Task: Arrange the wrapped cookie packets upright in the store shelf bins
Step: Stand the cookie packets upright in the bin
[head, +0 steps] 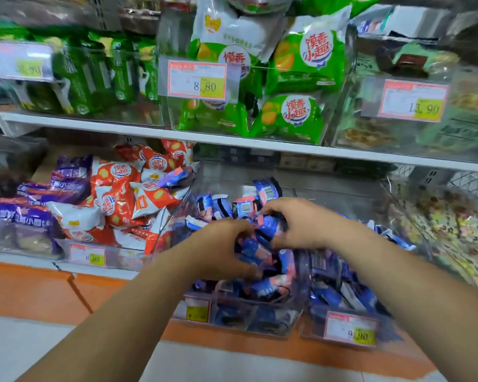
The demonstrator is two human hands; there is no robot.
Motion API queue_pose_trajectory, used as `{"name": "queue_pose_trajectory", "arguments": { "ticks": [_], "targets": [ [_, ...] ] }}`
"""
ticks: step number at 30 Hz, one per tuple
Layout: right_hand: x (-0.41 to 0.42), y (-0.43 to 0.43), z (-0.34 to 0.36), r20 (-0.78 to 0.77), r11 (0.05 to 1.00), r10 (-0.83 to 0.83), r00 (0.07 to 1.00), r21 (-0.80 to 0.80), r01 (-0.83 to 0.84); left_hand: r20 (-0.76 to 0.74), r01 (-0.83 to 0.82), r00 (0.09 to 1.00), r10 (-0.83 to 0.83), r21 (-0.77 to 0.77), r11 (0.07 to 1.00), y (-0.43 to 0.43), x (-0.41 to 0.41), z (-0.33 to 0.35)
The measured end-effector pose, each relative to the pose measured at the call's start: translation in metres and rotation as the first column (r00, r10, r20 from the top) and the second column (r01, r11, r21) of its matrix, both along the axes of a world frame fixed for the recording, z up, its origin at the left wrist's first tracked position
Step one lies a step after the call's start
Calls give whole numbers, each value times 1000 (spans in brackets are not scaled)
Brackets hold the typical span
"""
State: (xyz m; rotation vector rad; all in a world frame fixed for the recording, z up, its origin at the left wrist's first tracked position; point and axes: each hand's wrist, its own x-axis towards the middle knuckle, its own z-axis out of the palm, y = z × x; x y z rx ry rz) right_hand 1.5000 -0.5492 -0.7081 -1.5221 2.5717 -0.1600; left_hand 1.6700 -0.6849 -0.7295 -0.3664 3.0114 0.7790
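both forearms (116,326) reach in, left hand (218,244) and right hand (295,219) each curled around blue-and-pink cookie packets (262,252) heaped in the clear lower-shelf bin (260,318); mid-sorting, these likely need turning upright next.

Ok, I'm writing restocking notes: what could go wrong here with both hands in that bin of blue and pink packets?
Both the left hand and the right hand grip blue and pink wrapped cookie packets together; squeezing could crush the cookies. The packets lie heaped in the clear plastic bin, so pulling some up may tip others over its front wall.
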Motion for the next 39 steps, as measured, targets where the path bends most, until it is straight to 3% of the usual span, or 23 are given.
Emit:
{"name": "queue_pose_trajectory", "arguments": {
  "ticks": [3,5,7,9,11,14,18,21,23,25,28,35,37,39],
  "targets": [
    [-6,-1,-9,43,992,-37,998,-122,42,21,-11,1000,13,-90,996,0,-9,-1],
    [-8,4,-13,169,952,-51,984,-290,99,18,-33,999,34,-63,997,-5,-9,0],
    [-7,13,-10,387,835,-16,922,-502,225,-11,-74,997,74,-29,997,-11,-7,3],
    [-6,26,0,588,685,36,808,-604,408,-38,-139,990,138,-15,990,-14,-3,8],
    [-9,40,10,668,593,14,744,-605,532,-67,-206,977,204,-13,979,-15,1,17],
    [-21,63,16,687,518,-58,725,-599,610,-127,-303,944,306,42,952,-14,5,29],
    [-33,100,7,719,521,-175,673,-512,683,-256,-398,852,457,249,883,-6,-1,34],
    [-38,118,-2,807,481,-124,577,-459,747,-336,-310,737,587,604,734,15,-19,39],
    [-42,125,-4,858,453,-56,510,-433,779,-265,-104,759,594,852,513,42,-36,45],
    [-42,129,-4,880,434,-7,475,-426,794,-180,-6,820,543,946,323,66,-52,47],
    [-39,132,-5,884,411,26,467,-436,801,-141,23,873,467,968,249,81,-74,38],
    [-41,146,2,881,313,33,472,-458,832,-126,14,903,410,964,267,94,-93,29],
    [-41,148,2,835,315,-60,547,-505,804,-159,0,894,419,934,356,96,-98,27],
    [-42,148,1,738,386,-201,644,-544,745,-251,-30,871,422,830,556,91,-99,25]
  ]
}}
